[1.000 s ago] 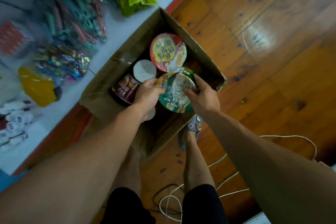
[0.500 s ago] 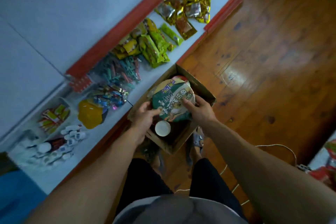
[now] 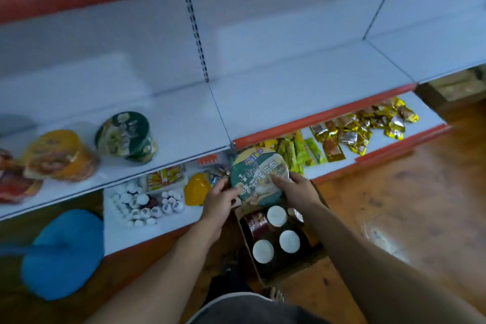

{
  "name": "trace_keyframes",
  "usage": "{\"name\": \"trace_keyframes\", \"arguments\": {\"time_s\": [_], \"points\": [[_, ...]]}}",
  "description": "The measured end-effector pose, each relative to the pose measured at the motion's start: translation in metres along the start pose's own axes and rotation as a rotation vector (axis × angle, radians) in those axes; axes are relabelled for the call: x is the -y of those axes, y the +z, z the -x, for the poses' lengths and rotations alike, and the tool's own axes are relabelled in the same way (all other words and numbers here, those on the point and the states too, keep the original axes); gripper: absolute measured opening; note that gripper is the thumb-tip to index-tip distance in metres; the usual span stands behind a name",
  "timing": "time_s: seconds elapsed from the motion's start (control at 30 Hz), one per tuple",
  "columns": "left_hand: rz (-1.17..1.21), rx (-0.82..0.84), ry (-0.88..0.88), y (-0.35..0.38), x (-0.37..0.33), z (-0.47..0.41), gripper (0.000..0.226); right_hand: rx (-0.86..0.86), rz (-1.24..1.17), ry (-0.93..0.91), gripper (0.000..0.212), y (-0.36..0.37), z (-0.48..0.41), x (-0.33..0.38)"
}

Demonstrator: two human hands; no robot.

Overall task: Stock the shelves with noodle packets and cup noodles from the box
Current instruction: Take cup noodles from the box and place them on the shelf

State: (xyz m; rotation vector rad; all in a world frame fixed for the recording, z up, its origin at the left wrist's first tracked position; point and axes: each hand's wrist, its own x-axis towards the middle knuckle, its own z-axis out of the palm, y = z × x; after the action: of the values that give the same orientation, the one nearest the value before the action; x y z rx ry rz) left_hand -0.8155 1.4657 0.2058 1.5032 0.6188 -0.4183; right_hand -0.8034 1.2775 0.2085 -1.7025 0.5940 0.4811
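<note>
A green-lidded cup noodle [image 3: 259,175] is held between both hands, above the cardboard box [image 3: 252,265] on the floor. My left hand [image 3: 219,205] grips its left side and my right hand [image 3: 297,188] its right side. Inside the box stand dark cups with white bottoms up [image 3: 276,216]. On the grey middle shelf [image 3: 184,123] rest another green cup noodle [image 3: 126,137], an orange one [image 3: 59,156] and a red one [image 3: 13,179] at the left edge.
The lower shelf [image 3: 157,229] carries small white bottles [image 3: 147,205], a yellow pouch [image 3: 196,192], green snack packets [image 3: 297,152] and gold packets [image 3: 368,126]. A blue round cushion [image 3: 63,252] lies at lower left. Wooden floor [image 3: 394,205] stretches right.
The green cup noodle has been lifted out of the box and up toward the shelves by both hands. My view has risen from the box to the shelving.
</note>
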Motion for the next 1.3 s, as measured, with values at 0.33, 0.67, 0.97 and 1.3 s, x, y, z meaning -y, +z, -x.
{"name": "trace_keyframes", "arguments": {"time_s": [0.33,0.67,0.97,1.3], "points": [[0.2,-0.187,0.204,-0.06,-0.046,0.041,0.024,0.17,0.099,-0.177,0.028,0.055,0.028,0.079],[0.303,-0.348,0.368,-0.166,-0.12,0.027,0.023,0.282,0.16,-0.281,0.032,0.163,0.029,0.182],[0.315,-0.364,0.385,-0.25,-0.147,-0.01,0.022,0.324,0.196,-0.227,0.038,0.246,0.024,0.227],[0.283,-0.345,0.292,-0.292,-0.141,-0.041,0.017,0.263,0.248,-0.161,0.034,0.293,0.019,0.226]]}}
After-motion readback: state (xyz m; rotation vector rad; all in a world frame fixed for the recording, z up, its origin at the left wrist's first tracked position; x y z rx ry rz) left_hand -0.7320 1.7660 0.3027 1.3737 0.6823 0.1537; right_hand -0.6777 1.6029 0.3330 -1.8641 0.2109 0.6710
